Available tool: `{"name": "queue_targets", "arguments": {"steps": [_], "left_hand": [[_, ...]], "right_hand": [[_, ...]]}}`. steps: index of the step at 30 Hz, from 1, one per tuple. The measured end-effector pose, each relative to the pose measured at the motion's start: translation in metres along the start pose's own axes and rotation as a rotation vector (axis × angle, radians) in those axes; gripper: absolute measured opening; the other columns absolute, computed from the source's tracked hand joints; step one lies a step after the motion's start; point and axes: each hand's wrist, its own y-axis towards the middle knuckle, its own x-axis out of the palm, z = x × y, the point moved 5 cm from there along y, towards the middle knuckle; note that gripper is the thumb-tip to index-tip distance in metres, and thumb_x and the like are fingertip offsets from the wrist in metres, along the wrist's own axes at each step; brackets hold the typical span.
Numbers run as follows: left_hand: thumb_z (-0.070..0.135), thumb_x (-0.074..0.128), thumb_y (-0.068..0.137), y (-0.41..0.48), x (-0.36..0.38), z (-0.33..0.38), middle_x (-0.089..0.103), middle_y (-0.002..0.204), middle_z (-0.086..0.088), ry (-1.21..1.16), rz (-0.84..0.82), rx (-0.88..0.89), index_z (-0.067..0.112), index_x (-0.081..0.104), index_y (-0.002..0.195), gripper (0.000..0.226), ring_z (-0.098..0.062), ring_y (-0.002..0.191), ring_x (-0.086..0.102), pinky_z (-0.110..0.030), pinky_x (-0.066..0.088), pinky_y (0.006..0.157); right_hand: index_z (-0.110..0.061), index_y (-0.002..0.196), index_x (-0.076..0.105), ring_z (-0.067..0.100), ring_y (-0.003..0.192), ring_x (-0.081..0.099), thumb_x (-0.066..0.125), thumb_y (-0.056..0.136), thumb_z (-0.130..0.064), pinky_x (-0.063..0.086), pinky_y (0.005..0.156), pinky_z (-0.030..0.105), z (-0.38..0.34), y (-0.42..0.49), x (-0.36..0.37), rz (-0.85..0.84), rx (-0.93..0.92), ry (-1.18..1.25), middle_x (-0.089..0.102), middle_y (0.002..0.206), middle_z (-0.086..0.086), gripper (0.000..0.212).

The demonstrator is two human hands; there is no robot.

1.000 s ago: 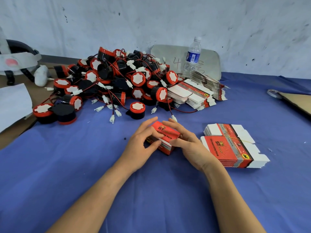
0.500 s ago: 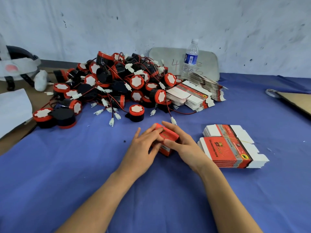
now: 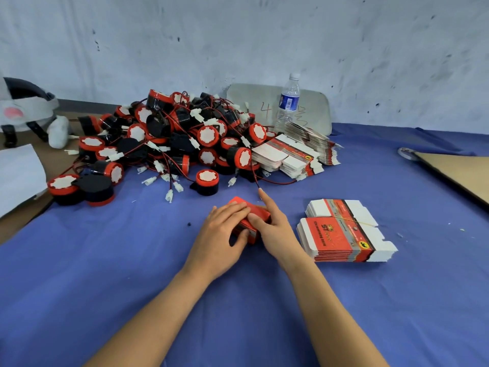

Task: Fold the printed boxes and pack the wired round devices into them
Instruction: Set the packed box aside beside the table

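Closing step: left hand (image 3: pixel 218 235) clamps the red printed box (image 3: pixel 258 211) on the bench (image 3: pixel 370 313), right hand (image 3: pixel 276 230) pinches its end, seemingly tucking a flap; next: press it home.

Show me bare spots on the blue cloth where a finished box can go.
Bare cloth lies left of the left hand, which holds the red box, nearer than the device pile. More lies right of the flat-box stack, nearer than the cardboard sheet. Crowded: the far side, where the pile meets the far box stacks and the bottle.
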Motion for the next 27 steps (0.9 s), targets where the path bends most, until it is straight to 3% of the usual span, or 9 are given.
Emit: {"name": "queue_targets", "arguments": {"steps": [3,6,8,12,15,19,22,24,27], "left_hand": [[0.016,0.064,0.088,0.0,0.0,-0.006,0.026,0.157,0.0,-0.025,0.012,-0.057,0.024,0.039,0.146,0.063,-0.018,0.144,0.025,-0.044,0.029,0.115],[0.038,0.065,0.086,-0.002,0.004,-0.012,-0.001,0.162,0.005,-0.019,-0.072,-0.21,0.043,0.023,0.148,0.076,-0.024,0.143,0.025,-0.043,0.038,0.107],[0.056,0.066,0.077,-0.004,0.005,-0.014,-0.006,0.161,0.007,0.014,-0.113,-0.246,0.046,0.026,0.145,0.079,-0.024,0.14,0.03,-0.042,0.042,0.103],[0.047,0.081,0.068,-0.006,-0.004,-0.012,0.03,0.141,0.001,-0.163,-0.015,-0.264,0.038,0.053,0.13,0.068,-0.019,0.126,0.044,-0.021,0.037,0.092],[0.035,0.08,0.075,-0.011,-0.02,0.003,0.039,0.122,0.004,-0.32,0.154,-0.262,0.037,0.058,0.122,0.052,-0.013,0.112,0.049,-0.016,0.036,0.087],[0.053,0.07,0.072,-0.014,-0.03,0.084,0.047,0.12,0.001,-0.615,0.226,-0.149,0.046,0.057,0.113,0.044,0.007,0.102,0.051,-0.005,0.04,0.084],[0.064,0.065,0.064,-0.014,0.003,0.17,0.053,0.119,0.003,-0.732,-0.069,-0.069,0.053,0.057,0.107,0.045,0.005,0.105,0.054,-0.012,0.042,0.094],[0.06,0.072,0.065,-0.024,0.048,0.228,0.055,0.123,-0.001,-0.718,-0.443,-0.076,0.046,0.059,0.115,0.054,-0.006,0.109,0.056,-0.027,0.047,0.099],[0.042,0.077,0.079,-0.06,0.107,0.293,0.055,0.128,-0.006,-0.821,-0.985,-0.335,0.034,0.049,0.134,0.063,-0.018,0.098,0.063,-0.039,0.059,0.08]], "right_hand": [[-0.023,0.137,0.049,0.019,0.124,0.051,0.057,0.095,-0.011,0.044,0.104,0.034,-0.001,-0.005,0.001,0.138,-0.05,-0.058,0.049,0.143,0.005,0.045],[-0.022,0.122,0.062,0.01,0.108,0.06,0.061,0.093,-0.027,0.048,0.093,0.025,-0.001,-0.015,0.0,0.269,-0.135,-0.177,0.065,0.119,-0.004,0.03],[-0.025,0.109,0.067,0.005,0.092,0.065,0.054,0.096,-0.033,0.049,0.077,0.016,-0.001,-0.022,-0.002,0.323,-0.125,-0.052,0.072,0.097,-0.008,0.019],[-0.014,0.09,0.069,0.017,0.054,0.063,0.04,0.102,-0.033,0.049,0.055,0.021,0.005,-0.03,-0.02,0.383,0.004,0.32,0.067,0.057,0.006,0.037],[-0.01,0.087,0.07,0.015,0.052,0.061,0.041,0.103,-0.031,0.05,0.057,0.023,0.008,-0.037,-0.023,0.372,0.016,0.433,0.067,0.058,0.007,0.039],[-0.023,0.072,0.069,0.01,0.059,0.061,0.05,0.098,-0.02,0.05,0.061,0.025,0.009,-0.048,-0.026,0.395,0.014,0.538,0.065,0.062,-0.005,0.032],[-0.016,0.086,0.06,0.012,0.072,0.062,0.039,0.101,-0.009,0.051,0.059,0.017,0.018,-0.059,-0.024,0.358,0.1,0.543,0.067,0.069,-0.008,0.027],[-0.006,0.09,0.061,0.013,0.063,0.062,0.04,0.101,-0.009,0.052,0.06,0.019,0.013,-0.06,-0.026,0.382,0.13,0.571,0.065,0.071,0.005,0.025],[-0.007,0.094,0.061,0.013,0.06,0.06,0.041,0.101,-0.017,0.052,0.069,0.025,0.007,-0.06,-0.033,0.374,0.222,0.699,0.064,0.077,0.009,0.024]]}}
